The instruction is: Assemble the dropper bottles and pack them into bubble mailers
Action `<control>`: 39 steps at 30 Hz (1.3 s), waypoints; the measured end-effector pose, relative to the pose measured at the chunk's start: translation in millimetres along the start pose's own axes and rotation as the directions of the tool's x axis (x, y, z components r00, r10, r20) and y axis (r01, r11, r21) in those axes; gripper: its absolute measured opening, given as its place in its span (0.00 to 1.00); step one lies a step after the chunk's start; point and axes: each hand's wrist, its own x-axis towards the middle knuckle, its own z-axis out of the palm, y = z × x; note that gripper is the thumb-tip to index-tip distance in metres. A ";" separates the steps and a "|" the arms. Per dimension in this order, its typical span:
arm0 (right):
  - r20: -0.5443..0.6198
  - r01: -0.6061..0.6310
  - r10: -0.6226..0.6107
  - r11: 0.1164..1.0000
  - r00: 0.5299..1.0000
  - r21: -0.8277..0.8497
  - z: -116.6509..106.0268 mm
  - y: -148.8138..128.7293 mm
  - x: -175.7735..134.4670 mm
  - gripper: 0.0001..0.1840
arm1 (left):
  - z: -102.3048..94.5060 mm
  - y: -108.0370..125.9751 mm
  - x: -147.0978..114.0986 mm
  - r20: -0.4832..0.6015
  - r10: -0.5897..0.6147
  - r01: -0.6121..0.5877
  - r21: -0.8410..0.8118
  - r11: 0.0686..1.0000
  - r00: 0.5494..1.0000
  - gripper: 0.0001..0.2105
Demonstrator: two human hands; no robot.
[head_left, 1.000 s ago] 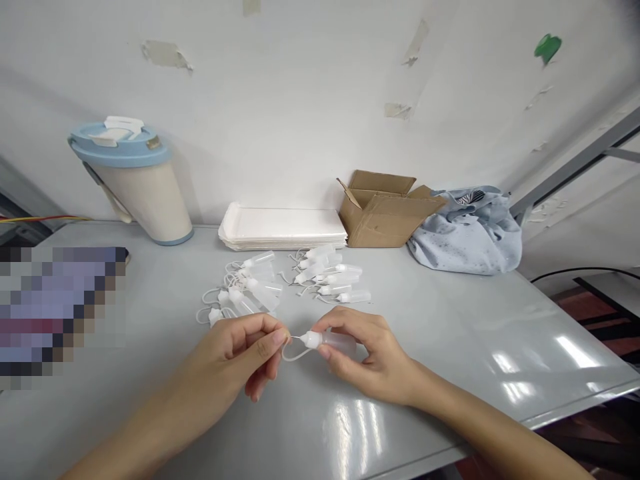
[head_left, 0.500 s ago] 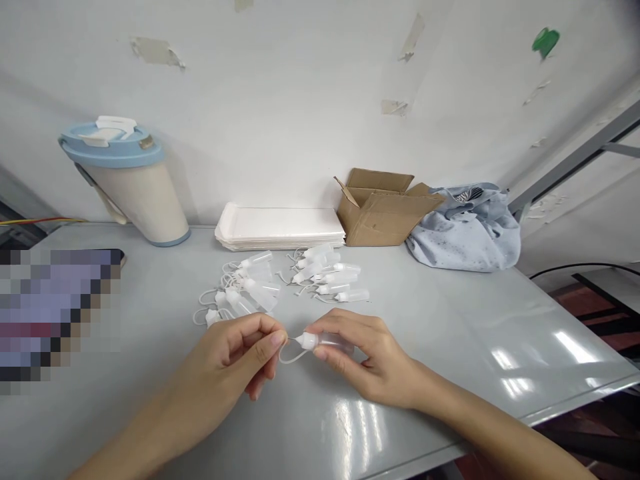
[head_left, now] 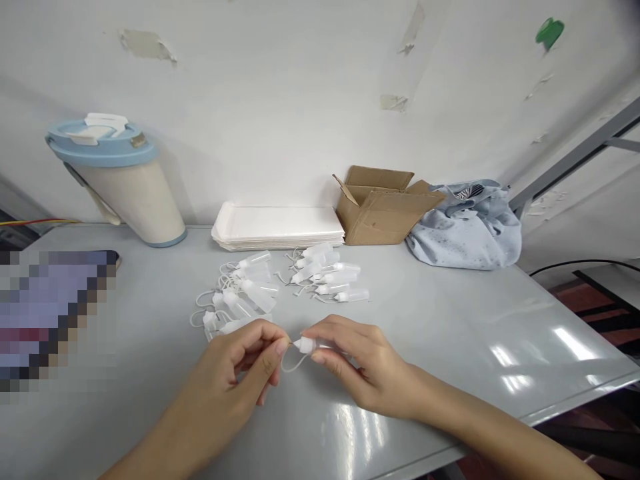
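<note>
A small translucent needle-tip squeeze bottle lies sideways in my right hand, whose thumb and fingers grip its body just behind the white nozzle. The nozzle points left. Thumb and forefinger of my left hand pinch together at the needle's end. A thin white cap strap loops from the bottle's neck up to those fingertips, which hide its end. Beyond my left hand lies a group of similar bottles with looped straps. Another group, straps hanging loose, lies further right.
At the back stand a stack of white padded envelopes, an open cardboard box and a bunched light-blue cloth bag. A cream tumbler with a blue lid stands at left. A blurred phone-like device lies on the grey table.
My left fingertips and the bottle's nozzle are slightly closer together. Both hands keep the same grip. The view has shifted a little.
</note>
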 end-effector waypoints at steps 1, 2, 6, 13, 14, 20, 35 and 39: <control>0.003 0.009 -0.009 1.000 1.000 -0.005 0.7 0.4 -0.3 0.13 | 0.6 0.1 0.0 0.000 -0.008 0.008 0.001 1.000 1.000 0.15; 0.007 0.016 -0.016 1.000 1.000 -0.011 1.4 0.6 -0.6 0.13 | 1.0 0.1 0.2 -0.001 -0.014 0.014 0.002 1.000 1.000 0.15; 0.001 0.034 -0.034 0.999 0.999 -0.031 4.2 0.5 -2.4 0.13 | 1.9 0.8 0.3 0.011 -0.010 0.010 0.006 1.000 1.000 0.15; -0.004 0.078 -0.078 0.995 0.997 -0.054 7.2 0.9 -3.9 0.13 | 1.6 -0.3 0.9 0.032 0.016 -0.017 0.032 0.999 0.999 0.14; -0.005 0.082 -0.082 0.995 0.997 -0.053 7.2 0.9 -3.8 0.13 | 1.5 -1.7 1.7 0.052 0.017 -0.019 0.040 0.999 0.999 0.13; -0.002 0.091 -0.091 0.995 0.996 -0.036 4.2 -0.8 -2.4 0.14 | 1.4 -10.9 7.1 0.258 0.025 -0.042 0.060 0.997 0.966 0.14; -0.031 0.071 -0.074 0.994 0.997 -0.081 4.6 0.7 -3.6 0.12 | -14.1 -9.7 10.2 0.140 0.066 -0.073 0.049 0.996 0.988 0.14; -0.025 0.074 -0.077 0.993 0.997 -0.089 6.1 1.4 -4.3 0.13 | -12.2 -10.6 10.4 0.148 0.063 -0.068 0.032 0.997 0.987 0.14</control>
